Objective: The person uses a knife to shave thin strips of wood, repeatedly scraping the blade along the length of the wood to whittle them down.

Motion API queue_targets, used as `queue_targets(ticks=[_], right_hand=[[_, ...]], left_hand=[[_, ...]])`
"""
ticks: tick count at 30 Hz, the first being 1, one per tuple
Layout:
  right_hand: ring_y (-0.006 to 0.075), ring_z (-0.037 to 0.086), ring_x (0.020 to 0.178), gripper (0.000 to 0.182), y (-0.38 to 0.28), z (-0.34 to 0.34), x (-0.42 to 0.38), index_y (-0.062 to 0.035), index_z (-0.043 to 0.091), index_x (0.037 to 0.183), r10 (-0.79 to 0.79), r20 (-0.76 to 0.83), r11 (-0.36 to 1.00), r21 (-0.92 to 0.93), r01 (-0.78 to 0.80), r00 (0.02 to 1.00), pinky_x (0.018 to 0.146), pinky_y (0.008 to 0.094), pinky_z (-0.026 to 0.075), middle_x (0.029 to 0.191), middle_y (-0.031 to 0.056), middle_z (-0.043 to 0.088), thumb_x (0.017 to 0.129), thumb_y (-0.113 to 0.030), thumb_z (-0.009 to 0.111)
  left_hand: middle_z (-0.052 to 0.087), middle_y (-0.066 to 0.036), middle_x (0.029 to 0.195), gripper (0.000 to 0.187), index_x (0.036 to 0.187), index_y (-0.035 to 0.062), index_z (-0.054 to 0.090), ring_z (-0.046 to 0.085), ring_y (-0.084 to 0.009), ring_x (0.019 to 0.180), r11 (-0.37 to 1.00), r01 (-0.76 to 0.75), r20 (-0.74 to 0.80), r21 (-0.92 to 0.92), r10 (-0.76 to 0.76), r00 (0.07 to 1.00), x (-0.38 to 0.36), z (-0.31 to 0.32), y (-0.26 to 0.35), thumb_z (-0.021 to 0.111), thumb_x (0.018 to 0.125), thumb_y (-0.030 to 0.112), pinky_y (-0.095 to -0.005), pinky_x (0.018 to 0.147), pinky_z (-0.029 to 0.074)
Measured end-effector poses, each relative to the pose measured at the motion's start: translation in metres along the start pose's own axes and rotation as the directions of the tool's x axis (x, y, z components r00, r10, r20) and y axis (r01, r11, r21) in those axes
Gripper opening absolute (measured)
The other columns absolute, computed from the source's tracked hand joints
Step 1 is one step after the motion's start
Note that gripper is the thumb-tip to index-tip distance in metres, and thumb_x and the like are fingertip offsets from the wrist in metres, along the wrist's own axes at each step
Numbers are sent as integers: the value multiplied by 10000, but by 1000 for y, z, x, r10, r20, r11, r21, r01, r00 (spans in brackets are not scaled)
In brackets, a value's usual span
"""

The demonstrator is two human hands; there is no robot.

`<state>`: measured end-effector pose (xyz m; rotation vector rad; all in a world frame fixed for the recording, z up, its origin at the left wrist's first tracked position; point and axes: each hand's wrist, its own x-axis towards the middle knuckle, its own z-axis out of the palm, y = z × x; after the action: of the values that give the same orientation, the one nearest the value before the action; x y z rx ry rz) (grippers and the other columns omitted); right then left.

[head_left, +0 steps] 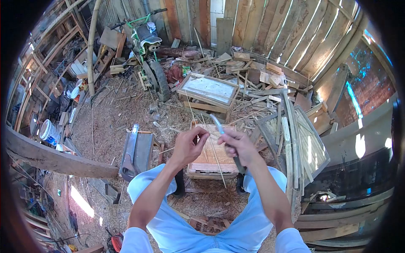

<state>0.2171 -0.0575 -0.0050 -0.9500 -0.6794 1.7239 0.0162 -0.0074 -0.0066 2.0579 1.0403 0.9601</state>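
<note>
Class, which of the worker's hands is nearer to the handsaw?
Left. The left hand is right of the handsaw, across a gap; the right hand is farther right, holding a curved knife.

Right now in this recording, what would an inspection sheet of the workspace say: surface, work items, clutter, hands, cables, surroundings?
Surface: low wooden stand before the person, its top partly hidden by the hands.
Work items: curved-blade knife, blade up; thin strip slanting across the stand.
Clutter: wood offcuts heaped ahead; shavings over the ground; handsaw lying on a box at left.
Hands: right hand grips the knife; left hand has thumb and forefinger together by the strip, hold unclear.
Cables: possible dark cord at lower left, too small to confirm.
Surroundings: plank wall; green-framed two-wheeler.
</note>
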Motion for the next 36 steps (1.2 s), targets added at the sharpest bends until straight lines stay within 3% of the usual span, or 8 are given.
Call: queue_targets(ticks=[4,11,18,23,28,30,34,36], right_hand=[[30,406,528,273,5,-2,4,-4,563,1172,58,49,997,-50,-55,997,422,171,306,842,19,612,930,-130,561],[28,411,522,319,-25,-45,0,-59,552,1241,-140,-132,973,164,161,981,415,166,307,854,18,608,928,-119,560],[31,397,518,311,14,2,6,-36,554,1232,-31,99,992,-120,43,995,420,176,306,835,22,611,939,-139,553],[38,402,515,339,-17,-23,3,-33,536,1260,-146,-204,989,-28,144,968,421,167,318,846,29,599,934,-121,550],[39,402,523,343,-6,-20,1,-29,537,1260,-136,-140,991,-34,132,981,427,165,318,857,37,604,933,-131,557],[37,399,526,350,9,-4,4,-15,536,1256,-21,53,992,-125,27,998,428,167,315,852,35,613,930,-138,566],[31,398,531,340,17,9,6,-4,545,1237,7,67,995,-96,0,998,428,168,312,843,33,620,926,-140,574],[29,401,536,319,7,-3,6,0,555,1213,-62,-83,996,-71,56,995,433,166,314,837,29,615,925,-135,573]], left_hand=[[639,-100,667,109,853,36,647,537,-181,468,1000,7,3,-24,-7,1000,0,2,-2,645,849,145,-307,463,403],[617,-110,631,125,855,21,646,523,-152,469,996,88,18,-32,-87,996,-2,-7,-4,640,854,147,-292,460,390],[558,2,608,119,892,-14,642,429,-42,539,997,51,49,-52,-49,998,1,1,-5,612,883,100,-239,478,343],[586,-15,619,114,883,-16,644,451,-44,541,996,65,37,-66,-62,997,-1,-4,-17,615,878,95,-240,475,344],[570,-95,578,122,877,13,652,480,-119,470,998,46,33,-49,-44,998,1,0,-7,635,857,132,-290,466,384],[573,-96,583,123,879,12,651,479,-117,470,998,46,47,-53,-44,998,2,3,-4,635,856,131,-289,468,386],[552,-14,595,108,906,-12,645,435,-49,530,997,52,86,-49,-47,995,2,1,-1,616,875,88,-246,474,346],[545,-12,593,108,902,-13,641,431,-49,530,998,38,80,-51,-33,996,1,2,-5,615,876,89,-246,474,346]])
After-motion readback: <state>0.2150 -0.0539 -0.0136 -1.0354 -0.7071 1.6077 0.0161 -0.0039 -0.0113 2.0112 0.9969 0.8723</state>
